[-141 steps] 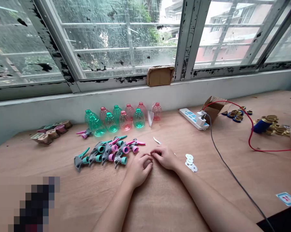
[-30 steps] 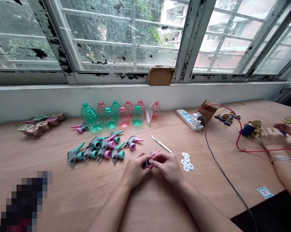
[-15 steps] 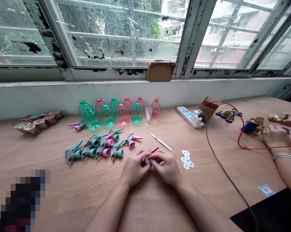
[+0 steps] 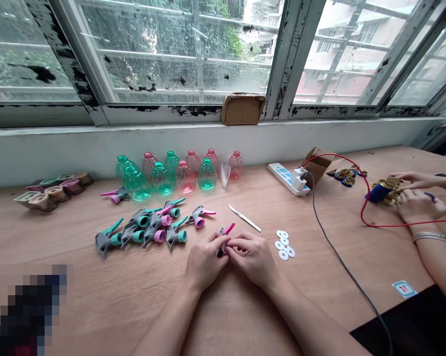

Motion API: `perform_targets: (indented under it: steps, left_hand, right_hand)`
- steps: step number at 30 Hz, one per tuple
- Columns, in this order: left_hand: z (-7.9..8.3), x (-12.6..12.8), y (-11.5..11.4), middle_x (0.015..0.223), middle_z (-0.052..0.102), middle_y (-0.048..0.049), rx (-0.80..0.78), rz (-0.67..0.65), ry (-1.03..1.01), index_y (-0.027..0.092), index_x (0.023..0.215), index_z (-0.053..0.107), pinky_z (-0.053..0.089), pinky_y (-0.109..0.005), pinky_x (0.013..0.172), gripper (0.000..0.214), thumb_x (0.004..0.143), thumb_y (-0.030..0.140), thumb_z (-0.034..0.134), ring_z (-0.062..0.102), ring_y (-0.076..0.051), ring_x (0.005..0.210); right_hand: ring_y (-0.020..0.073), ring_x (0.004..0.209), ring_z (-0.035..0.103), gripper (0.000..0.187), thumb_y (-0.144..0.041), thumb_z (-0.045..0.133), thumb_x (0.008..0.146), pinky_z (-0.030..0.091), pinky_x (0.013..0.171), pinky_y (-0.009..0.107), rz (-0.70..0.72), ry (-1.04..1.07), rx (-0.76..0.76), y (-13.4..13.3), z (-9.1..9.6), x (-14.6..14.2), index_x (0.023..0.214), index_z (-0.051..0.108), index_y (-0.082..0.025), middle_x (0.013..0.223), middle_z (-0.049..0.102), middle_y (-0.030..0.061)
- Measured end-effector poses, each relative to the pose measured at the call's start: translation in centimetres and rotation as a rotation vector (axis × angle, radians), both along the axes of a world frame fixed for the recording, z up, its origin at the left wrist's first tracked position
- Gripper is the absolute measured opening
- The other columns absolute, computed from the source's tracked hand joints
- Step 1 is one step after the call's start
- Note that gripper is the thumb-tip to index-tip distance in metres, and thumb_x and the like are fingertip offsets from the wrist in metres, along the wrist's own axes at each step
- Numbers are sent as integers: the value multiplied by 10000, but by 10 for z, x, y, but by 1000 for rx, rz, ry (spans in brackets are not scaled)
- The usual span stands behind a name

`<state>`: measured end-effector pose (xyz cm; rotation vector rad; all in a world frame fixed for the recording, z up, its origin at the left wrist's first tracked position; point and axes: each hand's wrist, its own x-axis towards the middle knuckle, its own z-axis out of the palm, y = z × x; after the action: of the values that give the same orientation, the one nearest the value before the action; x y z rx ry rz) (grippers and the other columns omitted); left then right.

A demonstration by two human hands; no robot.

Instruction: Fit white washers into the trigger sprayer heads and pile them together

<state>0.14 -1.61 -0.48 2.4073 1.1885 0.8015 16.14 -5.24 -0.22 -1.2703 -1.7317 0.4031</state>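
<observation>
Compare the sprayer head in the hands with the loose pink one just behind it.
The held sprayer head is pinched between the left hand and right hand; the loose sprayer head lies untouched on the table. Fingers hide most of the held one, its trigger tilted up; the loose one shows whole, trigger pointing right. Both have a pink trigger and collar.

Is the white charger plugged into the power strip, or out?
Plugged in: the white charger sits on the end of the power strip.
</observation>
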Motion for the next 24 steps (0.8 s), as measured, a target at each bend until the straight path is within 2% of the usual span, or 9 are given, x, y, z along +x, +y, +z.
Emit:
perform_targets:
  steps: [10, 17, 24]
  left_hand:
    - [0, 3, -2, 970, 670, -18, 54, 64, 67, 247, 1076, 662, 480, -240, 700, 333, 761, 145, 632, 654, -172, 812]
    - [-2, 7, -6, 964, 662, -24, 82, 90, 108, 252, 1102, 652, 452, -228, 642, 336, 796, 129, 587, 643, -169, 800]
    - [-1, 5, -5, 982, 662, -19, 48, 65, 105, 258, 1099, 648, 459, -232, 662, 356, 769, 129, 611, 637, -163, 801]
  right_hand:
    - [141, 716, 642, 147, -226, 614, 866, 477, 640, 234, 18, 6, -21, 0, 0, 0, 867, 757, -259, 824, 698, 21]
    - [134, 671, 630, 134, -198, 632, 840, 480, 633, 224, -43, 21, -41, -2, 0, -4, 865, 754, -247, 811, 685, 18]
    - [143, 696, 643, 139, -242, 620, 878, 454, 644, 239, 40, -63, -38, 1, 1, 5, 878, 757, -268, 822, 708, 16]
